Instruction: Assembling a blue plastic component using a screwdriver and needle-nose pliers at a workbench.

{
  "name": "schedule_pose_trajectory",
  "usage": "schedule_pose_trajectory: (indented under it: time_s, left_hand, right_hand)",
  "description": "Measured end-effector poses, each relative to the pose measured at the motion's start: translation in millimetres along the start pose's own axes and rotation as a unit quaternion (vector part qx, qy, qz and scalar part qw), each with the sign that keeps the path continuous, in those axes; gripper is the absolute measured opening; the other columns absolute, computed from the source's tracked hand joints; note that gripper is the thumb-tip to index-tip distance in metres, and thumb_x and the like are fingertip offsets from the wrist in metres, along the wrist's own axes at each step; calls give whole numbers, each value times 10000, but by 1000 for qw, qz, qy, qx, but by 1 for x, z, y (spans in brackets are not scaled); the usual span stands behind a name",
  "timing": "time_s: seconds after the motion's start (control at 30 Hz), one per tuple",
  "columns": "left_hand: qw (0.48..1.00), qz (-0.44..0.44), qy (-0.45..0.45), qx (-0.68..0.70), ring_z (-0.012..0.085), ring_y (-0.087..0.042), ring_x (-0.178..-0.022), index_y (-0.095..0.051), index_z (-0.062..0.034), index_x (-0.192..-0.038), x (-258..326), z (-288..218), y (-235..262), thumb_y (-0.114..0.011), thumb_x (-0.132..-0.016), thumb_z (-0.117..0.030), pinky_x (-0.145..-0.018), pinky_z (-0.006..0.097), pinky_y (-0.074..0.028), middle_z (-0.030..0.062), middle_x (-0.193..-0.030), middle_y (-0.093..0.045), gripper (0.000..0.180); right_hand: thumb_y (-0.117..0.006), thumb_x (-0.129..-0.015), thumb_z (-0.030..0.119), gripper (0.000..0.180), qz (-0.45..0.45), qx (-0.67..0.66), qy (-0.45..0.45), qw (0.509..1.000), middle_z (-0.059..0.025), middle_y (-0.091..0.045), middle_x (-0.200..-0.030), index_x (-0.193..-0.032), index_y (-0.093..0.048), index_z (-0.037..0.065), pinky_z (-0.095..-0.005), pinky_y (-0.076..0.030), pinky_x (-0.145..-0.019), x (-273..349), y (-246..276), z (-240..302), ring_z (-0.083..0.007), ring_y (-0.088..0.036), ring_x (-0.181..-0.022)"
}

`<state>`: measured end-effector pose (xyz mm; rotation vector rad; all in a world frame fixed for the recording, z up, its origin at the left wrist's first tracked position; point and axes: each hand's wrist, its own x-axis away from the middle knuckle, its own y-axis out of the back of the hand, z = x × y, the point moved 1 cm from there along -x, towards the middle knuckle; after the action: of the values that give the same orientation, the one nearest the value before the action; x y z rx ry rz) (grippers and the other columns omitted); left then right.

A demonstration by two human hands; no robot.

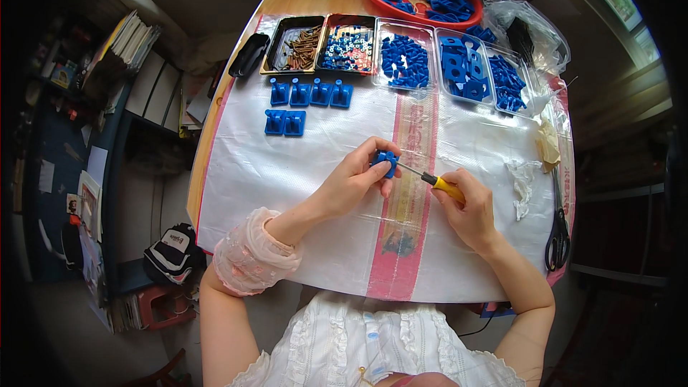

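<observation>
A small blue plastic part [385,162] is pinched in the fingers of my left hand [356,178], above the middle of the white sheet. My right hand [467,204] is wrapped round the yellow and black handle of a screwdriver [446,187]. Its metal shaft points left, and the tip meets the blue part or stops right beside it; the exact contact is too small to tell. Beyond my left hand, several blue assembled pieces [310,93] with square bases stand in two rows on the sheet.
Along the far side stand a tray of brass-coloured screws [303,46], a tray of small nuts [348,46] and clear boxes of blue parts [405,57]. A red basin [469,20] of blue pieces sits behind them. Black scissors [557,244] and crumpled white plastic [524,186] lie at the right.
</observation>
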<state>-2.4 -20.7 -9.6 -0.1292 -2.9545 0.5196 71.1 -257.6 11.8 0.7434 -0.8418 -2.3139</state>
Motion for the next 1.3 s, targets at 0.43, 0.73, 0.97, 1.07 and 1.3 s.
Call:
schedule_pose_trajectory:
  time_s: [0.43,0.73,0.97,1.07,1.3]
  left_hand:
    - [996,19,15,83,155,-651,-856,-536,8,-1365,-3,-5,8,-372,-1081,-215,-839,319,-556,152,-1191,-659,397]
    - [998,25,20,62,156,-675,-913,-507,34,-1391,-4,-6,9,-374,-1092,-225,-836,292,-564,212,-1254,-655,417]
    - [998,10,28,52,163,-669,-1023,-506,21,-1396,-6,-1,8,-365,-1109,-256,-843,293,-562,191,-1252,-660,423]
    - [999,0,28,46,139,-650,-950,-528,2,-1379,-5,-1,6,-375,-1111,-265,-847,284,-560,135,-1217,-669,408]
    - [999,17,16,33,170,-650,-1099,-487,9,-1403,-4,-2,7,-371,-1108,-253,-864,290,-546,160,-1279,-646,411]
  right_hand:
    - [-767,-844,62,182,-6,-3,1,1000,-115,-637,-825,-979,-651,21,-360,-488,-566,-1,3,4,-269,-643,-657]
    - [-761,-842,69,160,-33,26,24,999,-99,-637,-781,-974,-677,37,-358,-469,-558,-1,2,2,-270,-630,-633]
    - [-816,-773,65,224,-50,50,59,996,-74,-631,-756,-951,-681,51,-337,-441,-509,2,3,3,-222,-624,-590]
    - [-831,-747,51,256,-70,44,91,992,-71,-618,-745,-950,-675,48,-337,-440,-499,4,0,-2,-220,-627,-591]
    - [-816,-776,51,256,-69,14,86,994,-87,-601,-772,-977,-660,31,-350,-457,-515,2,-1,0,-251,-618,-604]
